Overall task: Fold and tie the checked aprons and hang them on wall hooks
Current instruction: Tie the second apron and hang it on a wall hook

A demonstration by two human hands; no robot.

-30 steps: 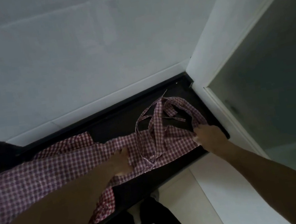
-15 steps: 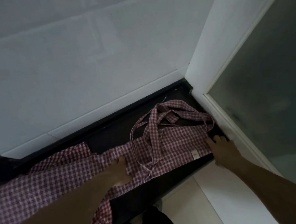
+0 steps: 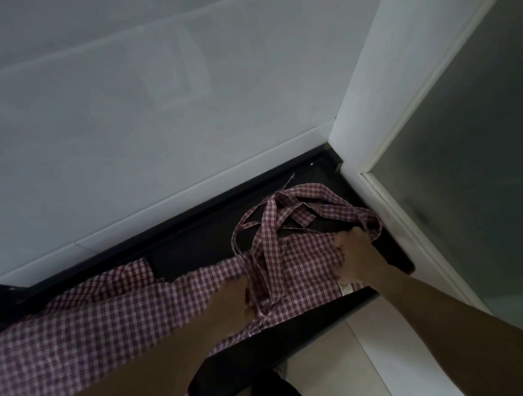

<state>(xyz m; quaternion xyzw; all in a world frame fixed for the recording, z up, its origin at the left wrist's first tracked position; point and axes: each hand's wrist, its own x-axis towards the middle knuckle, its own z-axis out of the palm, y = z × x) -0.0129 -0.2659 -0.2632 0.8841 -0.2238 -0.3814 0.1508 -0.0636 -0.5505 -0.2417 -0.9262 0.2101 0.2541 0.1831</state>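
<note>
A: What has changed since half a second ago?

B: The right hand (image 3: 354,257) has come off the counter's end and back onto the checked apron (image 3: 110,320), landing on the bib end where the straps (image 3: 267,230) tangle. The left hand (image 3: 234,304) has barely shifted.

A: What does each hand have?

B: The right hand's fingers look curled into the cloth by the strap loop; whether they pinch it or only press, I cannot tell. The left hand lies on the apron just left of the hanging ties, its fingers hidden against the fabric.

A: Where does the apron lie?

B: Spread along the dark counter (image 3: 193,243), its long axis running from the right hand's end far out past the left forearm, with one edge drooping over the front.

A: So which hand leads the fold?

B: Probably the right. It is at the strap end, and most of the cloth lies to its left, so a fold would likely carry that end leftward.
</note>
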